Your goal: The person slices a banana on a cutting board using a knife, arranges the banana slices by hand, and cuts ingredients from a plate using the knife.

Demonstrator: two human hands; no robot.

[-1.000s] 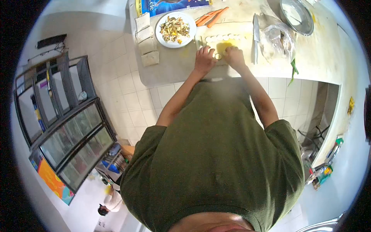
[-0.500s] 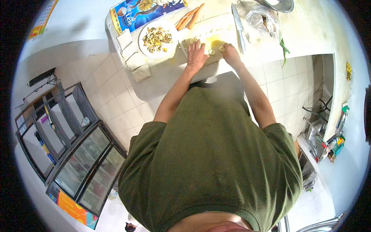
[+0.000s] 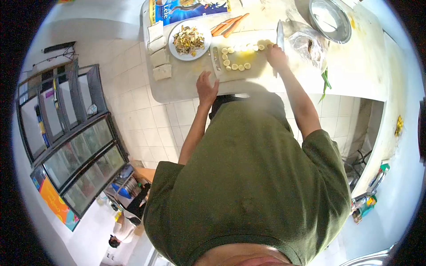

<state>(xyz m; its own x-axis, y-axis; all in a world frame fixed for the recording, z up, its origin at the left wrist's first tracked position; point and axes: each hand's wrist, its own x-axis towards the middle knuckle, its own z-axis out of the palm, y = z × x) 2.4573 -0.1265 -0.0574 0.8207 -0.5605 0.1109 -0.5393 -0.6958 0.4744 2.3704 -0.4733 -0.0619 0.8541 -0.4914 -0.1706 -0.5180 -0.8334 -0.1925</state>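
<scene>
My left hand [image 3: 207,88] hovers at the counter's front edge, just below the board's left end, its fingers loosely apart and holding nothing. My right hand [image 3: 277,58] is at the right end of the pale cutting board [image 3: 237,76], fingers drawn together. It covers the handle area of a knife [image 3: 280,34]; whether it grips the knife or a slice is hidden. Round pale-yellow slices [image 3: 241,67] line the board's left, front and far sides, around a wet yellow patch [image 3: 246,56].
Left of the board are a plate [image 3: 172,49] of chopped mixed food and several white blocks [image 3: 162,72]. Carrots [image 3: 230,27] and a blue packet [image 3: 191,12] lie behind. To the right are a plastic bag [image 3: 306,43], metal bowl [image 3: 348,31] and green leaves [image 3: 326,84]. Another person [image 3: 124,228] is at lower left.
My left hand has drawn back from the board to the counter edge. My right hand has moved right and away from me, to the board's right end. The view has shifted.
</scene>
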